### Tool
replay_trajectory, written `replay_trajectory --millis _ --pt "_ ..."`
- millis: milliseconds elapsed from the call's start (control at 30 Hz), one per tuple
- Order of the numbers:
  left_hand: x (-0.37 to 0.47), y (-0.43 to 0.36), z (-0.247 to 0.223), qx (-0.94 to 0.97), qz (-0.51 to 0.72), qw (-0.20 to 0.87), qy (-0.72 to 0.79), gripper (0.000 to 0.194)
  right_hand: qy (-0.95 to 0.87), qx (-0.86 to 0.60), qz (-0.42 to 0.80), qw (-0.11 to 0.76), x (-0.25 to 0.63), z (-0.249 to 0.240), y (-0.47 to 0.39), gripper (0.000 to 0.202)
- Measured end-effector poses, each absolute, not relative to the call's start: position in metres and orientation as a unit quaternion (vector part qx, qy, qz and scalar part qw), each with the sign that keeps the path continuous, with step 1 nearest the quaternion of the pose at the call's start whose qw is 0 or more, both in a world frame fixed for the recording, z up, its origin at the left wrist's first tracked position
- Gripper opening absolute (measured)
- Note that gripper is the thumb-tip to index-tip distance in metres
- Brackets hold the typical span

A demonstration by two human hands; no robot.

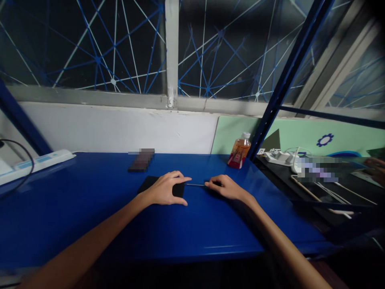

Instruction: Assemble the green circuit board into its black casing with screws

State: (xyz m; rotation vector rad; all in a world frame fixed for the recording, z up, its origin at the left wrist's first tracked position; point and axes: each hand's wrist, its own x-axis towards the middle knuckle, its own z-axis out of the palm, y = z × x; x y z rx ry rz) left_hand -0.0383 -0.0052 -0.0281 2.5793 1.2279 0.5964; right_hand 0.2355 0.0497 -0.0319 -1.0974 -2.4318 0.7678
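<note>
A flat black rectangular object (148, 182) lies on the blue table (192, 228). Over its right part rests my left hand (165, 188), thumb and fingers spread apart. A thin, light-coloured rod or strand (195, 185) runs sideways from near the right edge of the black object to my right hand (224, 187). The fingertips of my right hand are pinched on its right end, close to the table surface. Whether the left end of the thin rod touches the black object cannot be made out.
A bottle with orange-red contents (240, 151) stands at the back right. A blurred dark item (142, 160) lies at the back. White power strips sit at the far left (39, 164) and on the black table at right (279, 156). A person's hand (375, 165) shows at the right edge.
</note>
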Motion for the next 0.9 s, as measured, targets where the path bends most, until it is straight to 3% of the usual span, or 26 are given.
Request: replay_trajectory --millis 267,500,667,900 --pt "-0.041 -0.001 -0.027 0.869 0.205 0.152 0.424 0.075 -0.832 -0.371 0.38 0.162 0.233 -0.032 0.078 0.039" --pt "-0.034 0.007 -0.038 0.871 0.227 0.12 0.419 0.069 -0.842 -0.398 0.296 0.213 0.236 -0.041 0.062 0.036" --pt "-0.033 0.01 -0.04 0.88 0.211 0.07 0.42 0.077 -0.841 -0.433 0.246 0.211 0.242 -0.037 0.063 0.04" --pt "-0.038 0.006 -0.034 0.884 0.181 0.086 0.423 0.077 -0.853 -0.44 0.187 0.209 0.243 -0.038 0.065 0.039"
